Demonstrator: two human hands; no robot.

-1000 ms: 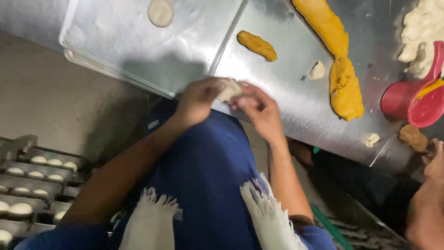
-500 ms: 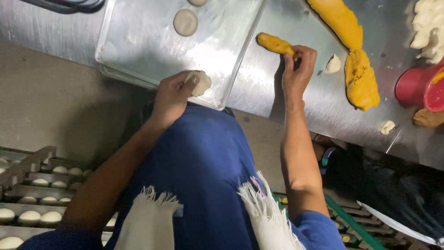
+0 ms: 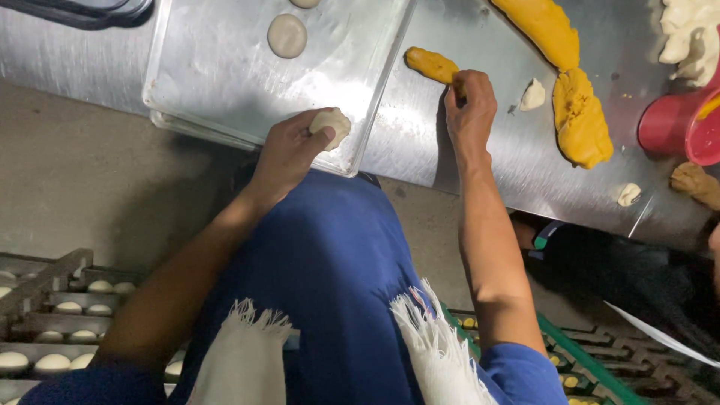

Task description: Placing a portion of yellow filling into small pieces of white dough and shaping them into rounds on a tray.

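Left hand [image 3: 289,154], centre of frame: fingers curled round a pale dough ball [image 3: 331,124], held over the near right corner of the metal tray [image 3: 217,90]. Right hand [image 3: 470,105], upper centre right: fingertips pressed together, pinching the end of a small yellow filling roll [image 3: 430,64] that lies on the steel table [image 3: 450,157] just beside the tray's right edge. On the tray, upper left: one flattened dough disc [image 3: 287,35], with part of another at the top edge. Upper right: a long yellow filling mass [image 3: 577,112], a heap of white dough [image 3: 686,37], a red cup [image 3: 679,124], and small dough scraps [image 3: 532,94]. Lower left: racks of pale buns [image 3: 45,330]. Handling note, as a judgement: a clean pinch wants a small, even piece nipped off the roll's end with the fingertips, while the dough ball stays cupped loosely so it keeps its round shape.
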